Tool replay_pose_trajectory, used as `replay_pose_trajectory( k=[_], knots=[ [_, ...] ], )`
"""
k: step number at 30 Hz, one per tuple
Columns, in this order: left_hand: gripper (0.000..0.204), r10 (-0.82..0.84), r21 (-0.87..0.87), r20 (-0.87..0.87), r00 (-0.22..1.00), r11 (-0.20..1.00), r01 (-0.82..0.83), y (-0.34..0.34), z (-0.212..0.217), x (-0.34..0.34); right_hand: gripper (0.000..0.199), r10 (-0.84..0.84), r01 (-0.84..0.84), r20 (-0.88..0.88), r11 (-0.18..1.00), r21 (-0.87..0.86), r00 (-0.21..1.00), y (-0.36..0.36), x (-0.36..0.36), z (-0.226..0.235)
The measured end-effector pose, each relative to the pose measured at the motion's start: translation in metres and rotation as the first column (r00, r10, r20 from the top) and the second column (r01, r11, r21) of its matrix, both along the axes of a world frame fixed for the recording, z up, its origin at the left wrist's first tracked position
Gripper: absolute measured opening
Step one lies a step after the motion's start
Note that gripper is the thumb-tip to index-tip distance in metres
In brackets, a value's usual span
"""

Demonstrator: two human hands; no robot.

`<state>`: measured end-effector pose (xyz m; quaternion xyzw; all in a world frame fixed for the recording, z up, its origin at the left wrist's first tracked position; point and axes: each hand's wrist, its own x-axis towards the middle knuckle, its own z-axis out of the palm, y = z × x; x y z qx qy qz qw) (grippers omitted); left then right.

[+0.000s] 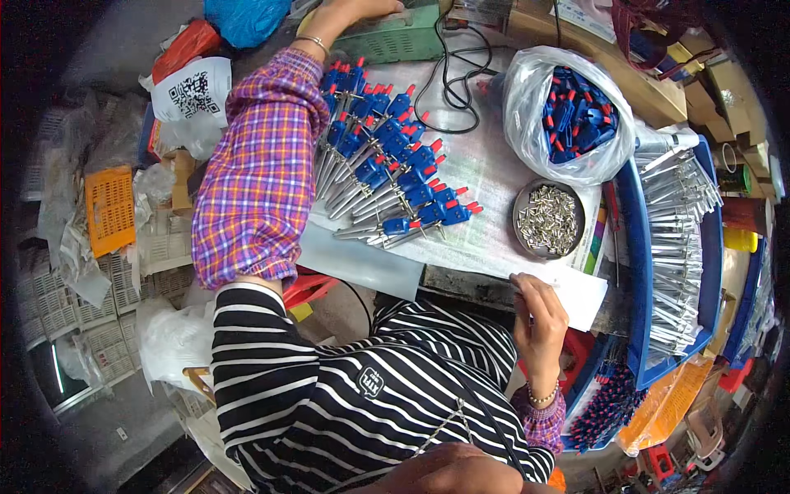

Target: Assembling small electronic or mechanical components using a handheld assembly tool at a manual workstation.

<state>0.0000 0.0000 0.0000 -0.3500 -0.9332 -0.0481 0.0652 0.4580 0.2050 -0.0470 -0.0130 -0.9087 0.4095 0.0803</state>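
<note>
My left hand (358,10) reaches to the far edge, its fingers stretched along the top of a green metal box (391,34); the frame cuts off part of it. My right hand (539,321) is at the table's near edge with loosely bent fingers. Its fingertips touch the left side of a white paper sheet (580,295), and nothing shows in its grasp. Between the hands lies a spread of metal rods with blue plastic heads and red tips (395,169), in slanting rows on the white table covering (477,156).
A clear bag of blue and red plastic parts (580,115) stands near a round tin of small metal pins (549,221). On the right, a blue tray (640,288) holds many metal rods. A black cable (448,90) loops behind. An orange basket (109,210) is at left.
</note>
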Motion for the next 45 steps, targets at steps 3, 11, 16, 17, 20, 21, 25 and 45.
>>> replay_pose_trajectory(
  k=[3,11,16,17,20,21,25,45],
  knots=[
    [0.054,-0.165,0.327,-0.251,0.954,0.913,0.244,-0.005,0.004,0.012,0.034,0.071,-0.072,-0.03,0.997,-0.018,0.997,-0.014,-0.014,0.008],
    [0.06,-0.209,0.695,0.445,0.871,0.693,-0.19,-0.079,0.047,0.063,0.044,0.351,-0.34,-0.07,0.931,0.132,0.934,-0.074,-0.061,0.008],
    [0.071,-0.744,0.76,0.593,0.308,0.391,-0.52,-0.062,0.049,0.146,0.045,0.363,-0.323,-0.078,0.894,0.31,0.929,-0.109,-0.085,-0.013],
    [0.075,-0.786,0.75,0.564,0.253,0.36,-0.555,-0.061,0.047,0.159,0.045,0.369,-0.328,-0.081,0.893,0.308,0.926,-0.112,-0.088,-0.018],
    [0.074,-0.844,0.783,0.485,0.228,0.304,-0.543,-0.061,0.053,0.196,0.028,0.34,-0.264,-0.135,0.879,0.397,0.931,-0.118,-0.093,-0.029],
    [0.071,-0.868,0.827,0.435,0.239,0.28,-0.487,-0.059,0.057,0.206,0.028,0.342,-0.263,-0.14,0.878,0.399,0.929,-0.119,-0.094,-0.03],
    [0.071,-0.92,0.846,0.343,0.192,0.214,-0.488,-0.05,0.061,0.231,0.022,0.302,-0.211,-0.153,0.876,0.433,0.941,-0.121,-0.096,-0.04],
    [0.06,-0.956,0.92,0.249,0.157,0.182,-0.347,-0.014,0.05,0.256,0.023,0.269,-0.307,-0.327,0.949,-0.073,0.906,-0.114,-0.093,-0.039]
  ],
)
